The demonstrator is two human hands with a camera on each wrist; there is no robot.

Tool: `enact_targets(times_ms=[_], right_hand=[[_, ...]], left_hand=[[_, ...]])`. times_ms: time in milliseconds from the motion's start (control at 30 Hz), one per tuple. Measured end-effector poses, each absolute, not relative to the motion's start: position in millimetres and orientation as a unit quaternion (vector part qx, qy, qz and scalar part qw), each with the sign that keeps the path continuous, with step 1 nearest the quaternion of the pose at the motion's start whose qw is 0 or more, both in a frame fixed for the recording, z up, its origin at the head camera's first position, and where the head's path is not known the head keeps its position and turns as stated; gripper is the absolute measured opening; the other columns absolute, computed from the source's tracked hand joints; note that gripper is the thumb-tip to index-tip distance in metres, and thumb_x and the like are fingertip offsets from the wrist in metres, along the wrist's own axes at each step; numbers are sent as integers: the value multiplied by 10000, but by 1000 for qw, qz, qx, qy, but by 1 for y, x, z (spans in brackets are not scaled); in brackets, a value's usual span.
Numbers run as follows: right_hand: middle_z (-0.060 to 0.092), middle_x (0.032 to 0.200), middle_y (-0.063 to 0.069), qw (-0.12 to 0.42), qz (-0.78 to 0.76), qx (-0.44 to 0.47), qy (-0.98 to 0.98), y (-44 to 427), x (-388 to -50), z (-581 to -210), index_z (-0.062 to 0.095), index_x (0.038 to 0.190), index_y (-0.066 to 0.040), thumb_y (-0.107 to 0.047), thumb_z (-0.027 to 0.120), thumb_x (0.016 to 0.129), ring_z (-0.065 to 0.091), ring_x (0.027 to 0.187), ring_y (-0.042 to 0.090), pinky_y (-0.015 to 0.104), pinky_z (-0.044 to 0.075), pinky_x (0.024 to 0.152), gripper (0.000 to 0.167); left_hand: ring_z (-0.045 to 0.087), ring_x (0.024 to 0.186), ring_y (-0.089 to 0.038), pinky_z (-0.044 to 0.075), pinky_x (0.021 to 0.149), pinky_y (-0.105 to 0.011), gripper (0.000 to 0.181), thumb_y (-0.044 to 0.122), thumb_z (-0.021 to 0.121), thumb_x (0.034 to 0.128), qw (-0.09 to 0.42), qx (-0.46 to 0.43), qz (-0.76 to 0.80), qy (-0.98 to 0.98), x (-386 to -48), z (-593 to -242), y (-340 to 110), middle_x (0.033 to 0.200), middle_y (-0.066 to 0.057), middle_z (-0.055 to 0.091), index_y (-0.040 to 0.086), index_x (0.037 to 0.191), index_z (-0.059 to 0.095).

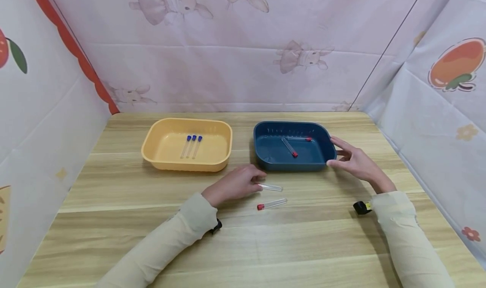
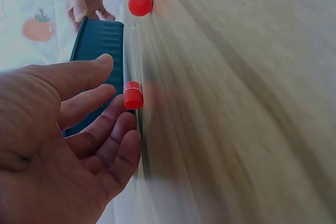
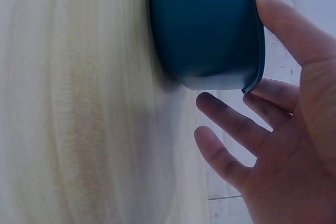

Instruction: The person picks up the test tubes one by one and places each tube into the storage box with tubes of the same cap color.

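Observation:
My left hand (image 1: 239,181) is over the table at a clear test tube (image 1: 271,187) lying in front of the blue basin (image 1: 292,167). In the left wrist view its fingers are loosely bent beside the red cap (image 2: 133,97), and the thumb stands apart from it. A second red-capped test tube (image 1: 272,204) lies nearer on the tabletop. At the basin's right end is my right hand (image 1: 357,162), thumb and fingers spread, touching the rim. Two red-capped test tubes (image 1: 290,147) lie inside the blue basin.
To the left stands a yellow basin (image 1: 190,166) holding three blue-capped test tubes (image 1: 186,148). Patterned cloth (image 1: 235,77) walls in the back and sides of the wooden table (image 1: 273,245). A black strap (image 1: 362,207) is on the right wrist.

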State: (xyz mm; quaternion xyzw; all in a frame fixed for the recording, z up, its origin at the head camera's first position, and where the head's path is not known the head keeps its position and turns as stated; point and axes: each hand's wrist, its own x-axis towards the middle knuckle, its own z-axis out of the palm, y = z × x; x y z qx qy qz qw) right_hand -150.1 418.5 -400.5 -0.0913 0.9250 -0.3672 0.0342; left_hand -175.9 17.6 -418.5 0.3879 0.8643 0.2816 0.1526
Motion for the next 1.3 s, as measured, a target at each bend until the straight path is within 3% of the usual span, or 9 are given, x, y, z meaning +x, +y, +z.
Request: enact_targets(times_ms=[267,500,733,800,900,967,1067,1133,1300], right_hand=[[263,1670,197,39,-358,-89,929,418,-150,-399,262,1640,-68,-204,744,979,533,1327,458,508,479,1042,829],[262,1671,199,42,-357,-89,929,419,-152,-402,248,1645,-74,-203,748,976,536,1324,459,563,461,1040,844],[263,1674,184,42,-354,-85,931,420,-152,-403,246,1649,-97,-226,742,982,527,1336,453,511,477,1052,842],[271,1671,185,41,-352,-85,931,420,-152,-403,252,1649,-98,-243,737,986,527,1336,452,431,496,1051,833],[277,1668,185,39,-351,-85,932,420,-151,-403,259,1648,-104,-277,728,992,524,1338,452,313,502,1036,825],[275,1670,183,40,-350,-84,932,420,-151,-403,259,1649,-109,-294,726,993,521,1340,455,231,487,1016,827],[268,1674,173,42,-350,-83,932,420,-151,-403,257,1651,-117,-309,727,991,517,1346,453,140,447,979,832],[266,1675,172,42,-350,-83,932,420,-151,-403,257,1650,-116,-307,728,991,517,1346,452,175,469,999,833],[278,1670,176,37,-347,-81,934,419,-151,-403,263,1648,-110,-283,736,986,530,1334,449,523,474,1057,832]], left_hand=[[622,1059,-172,521,945,-340,293,144,724,982,148,396,278,863,-180,-423,23,1181,-33,717,85,1268,743],[627,1036,-163,518,954,-341,224,88,704,977,147,412,271,857,-179,-426,22,1133,-8,740,105,1189,774],[514,843,-167,411,748,-306,126,44,695,948,148,423,247,859,-176,-422,20,830,24,557,114,1043,739],[523,873,-173,427,766,-313,195,49,695,943,156,416,234,865,-173,-420,19,880,15,583,113,1123,739],[561,1005,-186,487,895,-335,370,76,693,948,166,406,208,874,-170,-416,18,1132,-27,667,124,1315,696],[566,1119,-197,487,1007,-361,489,96,688,956,177,397,191,880,-167,-414,18,1338,-58,631,135,1439,619],[555,1216,-221,461,1085,-395,555,110,677,962,193,387,169,886,-164,-412,19,1445,-88,565,140,1502,551],[546,1254,-233,446,1109,-403,579,113,671,964,198,384,158,888,-162,-411,19,1473,-102,536,128,1523,519],[531,1279,-226,431,1125,-390,594,119,662,976,207,376,151,891,-159,-408,18,1500,-116,508,80,1541,484]])
